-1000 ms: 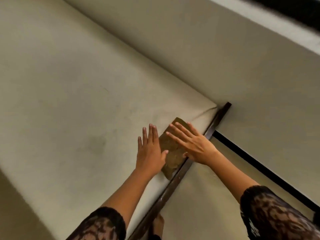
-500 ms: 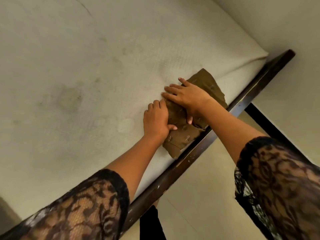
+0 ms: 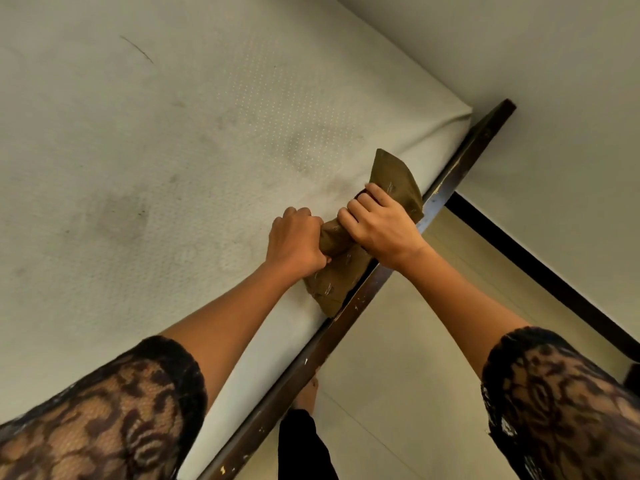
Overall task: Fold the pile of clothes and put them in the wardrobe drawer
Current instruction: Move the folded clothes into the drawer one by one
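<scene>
both arms reach forward from the body, nearly straight, and the hands meet over the edge of the mattress (image 3: pixel 173 150), near its far corner. the brown cloth (image 3: pixel 394 181), a folded piece with small light marks on it, lies there, just beside the dark bed frame (image 3: pixel 346 327).

the left hand (image 3: pixel 296 239) grips the middle of the cloth from the left side. its back faces up, the fingers are curled under and into the fabric, and the thumb is pressed against the cloth on the near side. the right hand (image 3: pixel 381 226) grips the same middle part from above, right beside the left one. its fingers are curled over the bunched fabric and the knuckles point toward the mattress. the two hands almost touch; only a narrow roll of cloth shows between them.

past the right hand the far end of the cloth spreads out like a fan. the near end lies flat on the mattress edge and touches the frame. whether the middle is lifted off the mattress, i cannot tell.

black lace sleeves (image 3: pixel 104 420) cover both upper arms; the forearms are bare. below the frame a bare foot (image 3: pixel 306 396) stands on the pale floor (image 3: pixel 398 375). a black strip (image 3: pixel 540 271) runs along the bottom of the wall (image 3: pixel 554 98).
</scene>
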A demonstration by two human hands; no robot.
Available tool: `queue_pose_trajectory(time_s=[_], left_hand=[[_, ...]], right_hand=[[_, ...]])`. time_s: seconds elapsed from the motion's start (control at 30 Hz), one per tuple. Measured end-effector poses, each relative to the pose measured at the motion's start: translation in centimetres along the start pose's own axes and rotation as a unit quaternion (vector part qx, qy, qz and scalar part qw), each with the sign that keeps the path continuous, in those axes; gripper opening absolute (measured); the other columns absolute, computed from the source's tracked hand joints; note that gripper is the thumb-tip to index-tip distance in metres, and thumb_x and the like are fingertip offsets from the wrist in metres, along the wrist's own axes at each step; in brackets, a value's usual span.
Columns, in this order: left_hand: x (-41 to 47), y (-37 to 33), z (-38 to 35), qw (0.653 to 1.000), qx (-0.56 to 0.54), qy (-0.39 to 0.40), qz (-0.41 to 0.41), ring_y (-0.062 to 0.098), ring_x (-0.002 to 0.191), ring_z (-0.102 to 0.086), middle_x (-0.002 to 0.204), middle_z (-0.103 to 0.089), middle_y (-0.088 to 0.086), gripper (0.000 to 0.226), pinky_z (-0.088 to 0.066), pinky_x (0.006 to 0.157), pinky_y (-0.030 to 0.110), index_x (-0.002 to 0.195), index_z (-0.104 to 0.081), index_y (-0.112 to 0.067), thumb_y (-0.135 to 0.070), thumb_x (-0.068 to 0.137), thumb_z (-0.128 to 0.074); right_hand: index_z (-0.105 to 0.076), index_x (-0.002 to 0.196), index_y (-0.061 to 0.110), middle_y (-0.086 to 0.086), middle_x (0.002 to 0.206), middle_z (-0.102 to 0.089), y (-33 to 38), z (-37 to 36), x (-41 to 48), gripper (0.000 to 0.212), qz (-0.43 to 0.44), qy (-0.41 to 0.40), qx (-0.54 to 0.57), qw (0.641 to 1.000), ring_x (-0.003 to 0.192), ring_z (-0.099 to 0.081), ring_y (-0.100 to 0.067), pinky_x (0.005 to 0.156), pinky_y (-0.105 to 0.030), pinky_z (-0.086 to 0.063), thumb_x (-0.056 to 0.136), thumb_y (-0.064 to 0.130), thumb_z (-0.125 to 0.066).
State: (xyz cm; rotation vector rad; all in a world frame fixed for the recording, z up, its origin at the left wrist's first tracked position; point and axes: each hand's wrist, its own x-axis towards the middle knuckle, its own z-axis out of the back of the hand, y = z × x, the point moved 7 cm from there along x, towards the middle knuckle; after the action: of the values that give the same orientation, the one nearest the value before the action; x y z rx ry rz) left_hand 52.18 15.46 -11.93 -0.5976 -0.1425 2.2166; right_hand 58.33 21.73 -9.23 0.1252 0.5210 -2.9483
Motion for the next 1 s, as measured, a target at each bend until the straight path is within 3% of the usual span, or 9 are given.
queue_pose_trajectory(time_s=[0.1,0.17,0.3,0.37,0.43,0.57,0.7,0.8,1.0], left_hand=[[-2.8,-1.3,2.1,0.997,-0.052,-0.016,-0.055,0.025,0.085,-0.055,0.1,-0.058,0.01,0.027,-0.043,0.065,0.03,0.098,-0.053,-0.013,-0.013,0.076,-0.069],[-4.7,-2.1,4.3,0.992,-0.023,-0.045,-0.118,0.028,0.078,-0.058,0.091,-0.063,0.011,0.025,-0.035,0.058,0.03,0.099,-0.05,-0.011,-0.008,0.078,-0.063],[-11.3,-4.3,12.0,0.943,0.056,-0.175,-0.276,0.027,0.051,-0.055,0.062,-0.061,0.007,0.037,-0.032,0.041,0.025,0.085,-0.062,-0.007,0.005,0.053,-0.076],[-15.8,-5.1,17.2,0.9,0.065,-0.256,-0.347,0.026,0.053,-0.057,0.063,-0.062,0.007,0.032,-0.04,0.043,0.027,0.082,-0.066,-0.007,0.009,0.054,-0.065],[-21.0,-6.2,22.4,0.848,0.069,-0.312,-0.423,0.025,0.06,-0.061,0.067,-0.064,0.007,0.024,-0.046,0.052,0.03,0.078,-0.066,-0.008,0.005,0.06,-0.06],[-28.9,-8.4,29.1,0.773,0.099,-0.336,-0.53,0.026,0.073,-0.066,0.08,-0.069,0.011,0.025,-0.052,0.064,0.03,0.085,-0.069,-0.005,0.003,0.062,-0.064],[-36.9,-12.2,33.6,0.666,0.124,-0.369,-0.636,0.031,0.091,-0.067,0.103,-0.069,0.016,0.042,-0.053,0.084,0.037,0.108,-0.066,0.003,0.008,0.07,-0.049],[-42.9,-16.6,35.2,0.599,0.112,-0.378,-0.698,0.032,0.093,-0.067,0.105,-0.069,0.016,0.047,-0.052,0.086,0.041,0.111,-0.065,0.003,0.005,0.092,-0.023],[-57.6,-25.9,33.9,0.445,0.062,-0.368,-0.814,0.033,0.095,-0.066,0.107,-0.068,0.018,0.038,-0.049,0.09,0.045,0.112,-0.065,0.002,0.001,0.096,-0.03]], right_hand=[[-0.062,0.081,0.006,-0.007,0.069,-0.059,-0.1,3.1,-2.2,0.021,-0.028,-0.022,-0.031,0.999,0.068,-0.06,-0.026,0.103,-0.046,-0.04,0.081,-0.002,-0.043],[-0.065,0.086,0.005,-0.007,0.071,-0.06,-0.1,5.6,-3.7,0.02,-0.055,-0.035,-0.037,0.997,0.069,-0.06,-0.026,0.108,-0.047,-0.034,0.08,-0.002,-0.047],[-0.06,0.1,0.001,-0.015,0.089,-0.059,-0.1,14.5,-6.6,0.02,-0.166,-0.113,0.026,0.979,0.075,-0.059,-0.03,0.088,-0.047,-0.051,0.081,0.002,-0.054],[-0.05,0.116,0.001,-0.02,0.113,-0.054,0.3,20.6,-8.3,0.039,-0.215,-0.159,0.014,0.963,0.089,-0.06,-0.034,0.07,-0.04,-0.054,0.079,0.007,-0.058],[-0.046,0.129,0.004,-0.018,0.13,-0.053,1.3,26.6,-10.2,0.046,-0.255,-0.16,-0.057,0.952,0.107,-0.06,-0.035,0.068,-0.037,-0.052,0.084,0.009,-0.054],[-0.065,0.115,0.006,-0.013,0.116,-0.066,3.6,36.2,-13.9,0.032,-0.318,-0.157,-0.152,0.922,0.107,-0.063,-0.031,0.084,-0.043,-0.052,0.091,0.007,-0.044],[-0.07,0.106,0.008,-0.011,0.109,-0.069,6.0,45.8,-20.3,0.031,-0.387,-0.143,-0.264,0.872,0.099,-0.066,-0.027,0.085,-0.044,-0.042,0.095,0.007,-0.041],[-0.07,0.106,0.006,-0.014,0.107,-0.069,8.2,51.3,-26.5,0.027,-0.424,-0.131,-0.319,0.837,0.099,-0.066,-0.028,0.093,-0.042,-0.041,0.094,0.006,-0.046],[-0.069,0.106,-0.001,-0.02,0.104,-0.069,16.6,60.2,-40.9,0.024,-0.516,-0.052,-0.405,0.753,0.097,-0.066,-0.034,0.098,-0.047,-0.045,0.092,0.0,-0.049]])
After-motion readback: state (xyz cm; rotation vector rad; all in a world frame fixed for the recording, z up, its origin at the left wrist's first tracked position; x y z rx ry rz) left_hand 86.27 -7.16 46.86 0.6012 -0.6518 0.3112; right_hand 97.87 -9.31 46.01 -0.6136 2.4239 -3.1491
